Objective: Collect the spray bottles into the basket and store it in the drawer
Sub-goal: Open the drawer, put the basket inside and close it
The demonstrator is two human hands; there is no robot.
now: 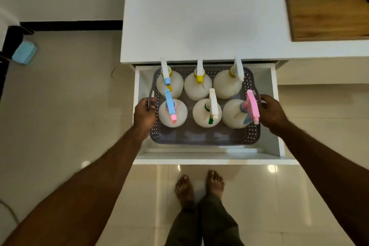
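Now basket (203, 136), long axis left-right, sits inside open drawer (209, 159); left hand (144, 113) and right hand (272, 113) grip its ends, equally near.

Glossy beige floor tiles (60, 126) reflect ceiling lights near the white cabinet top (199, 16). A wooden panel (327, 4) sits far right; black skirting (71, 25) lines the far-left wall.

I see a grey perforated plastic basket (203, 136), milky translucent plastic spray bottles (197, 88), a smooth matt white drawer (209, 159) and glossy beige floor tiles (259, 195).
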